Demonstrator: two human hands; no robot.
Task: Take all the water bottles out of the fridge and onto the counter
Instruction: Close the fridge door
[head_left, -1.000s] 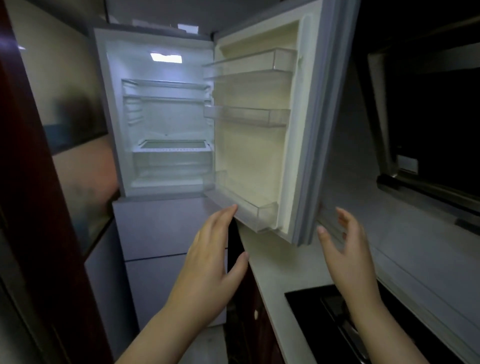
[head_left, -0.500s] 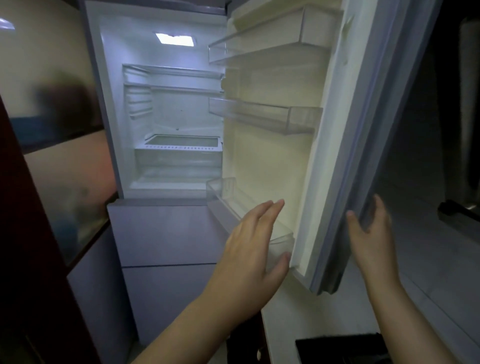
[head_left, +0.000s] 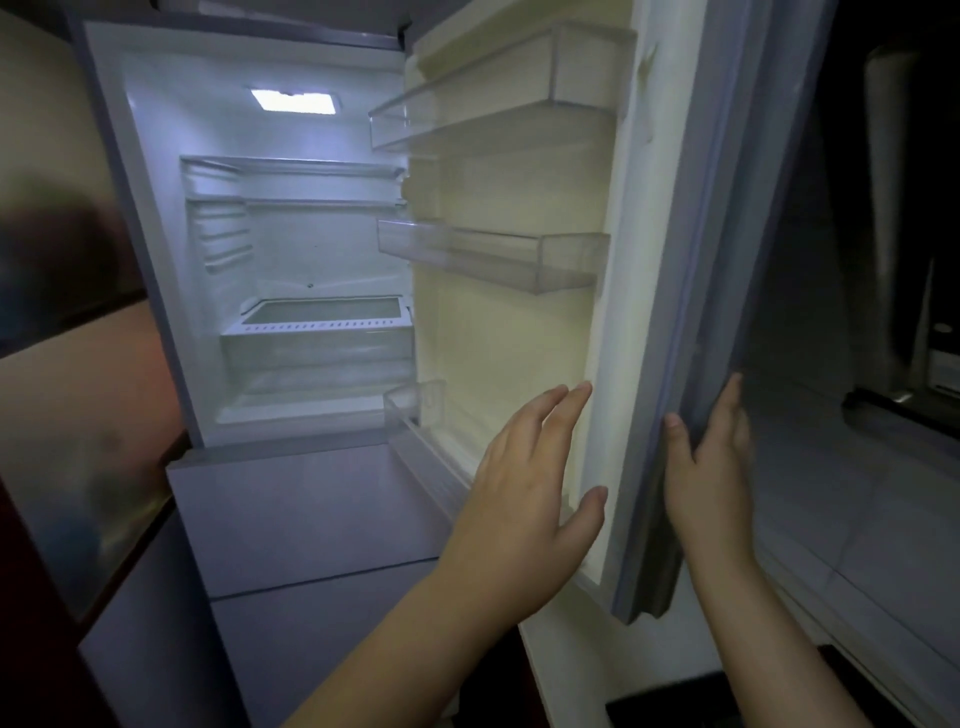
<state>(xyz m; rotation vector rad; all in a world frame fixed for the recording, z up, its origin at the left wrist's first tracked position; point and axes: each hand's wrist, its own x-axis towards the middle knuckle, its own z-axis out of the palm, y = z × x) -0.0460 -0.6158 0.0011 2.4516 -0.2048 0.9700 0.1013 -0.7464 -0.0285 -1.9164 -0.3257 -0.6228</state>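
Note:
The upper fridge compartment (head_left: 311, 260) stands open and lit, and its shelves and crisper drawer (head_left: 317, 332) hold nothing I can see. No water bottle shows anywhere. The fridge door (head_left: 519, 338) is swung out to the right, with its three clear door bins bare. My left hand (head_left: 524, 493) is spread flat, fingers apart, just in front of the door's inner lining near the lowest bin (head_left: 415, 405). My right hand (head_left: 711, 467) holds the door's outer edge, thumb on the gasket side and fingers behind it.
Below the open compartment are the fridge's closed grey drawer fronts (head_left: 311, 519). A white counter (head_left: 561, 665) runs under the door, with a black cooktop (head_left: 675, 701) at the bottom edge. A dark range hood (head_left: 909, 312) hangs at the right, a dark red panel (head_left: 31, 623) at the left.
The view has closed in on the fridge. Both hands rose toward the door; my right hand came to wrap its outer edge and my left reached up beside the inner lining.

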